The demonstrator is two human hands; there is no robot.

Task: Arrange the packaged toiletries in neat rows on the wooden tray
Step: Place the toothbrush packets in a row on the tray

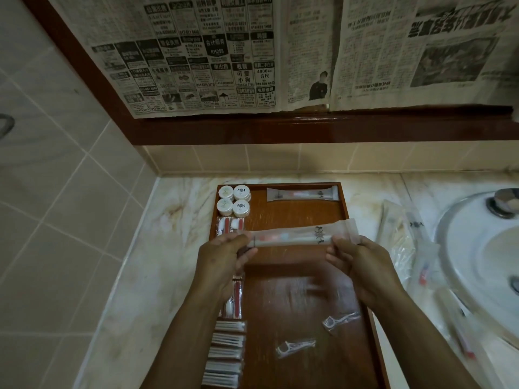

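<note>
Both hands pinch one long toothbrush packet, end to end: left hand closed on its left end, right hand closed on its right end, near the printed crest. Packet held level and crosswise, at centre frame over the wooden tray; whether it touches the wood, cannot tell.

Largest first. Marble counter fills the lower half; sink basin at right edge; newspaper covers the framed panel across the top. Tray runs from centre to bottom of frame. One toothbrush packet already placed lies crosswise at the tray's upper right. Loose packets wait on the counter between tray and sink, right of frame. Down the tray's left side: four round white pots at its upper left corner, red-and-white sachets below them, then a column of flat white sachets at lower centre. Two wrapped floss picks lie loose, askew, lower centre-right.

Step in hand, by my reading: setting a second toothbrush packet into a row below the first. Next move calls for lowering it flat, parallel to the placed one, ends lined up, then both pinches let go together.

Pose: forearms enter from the bottom edge, converging; palms turned inward, fingers curled, thumbs on top. Slight motion blur on the hands.
</note>
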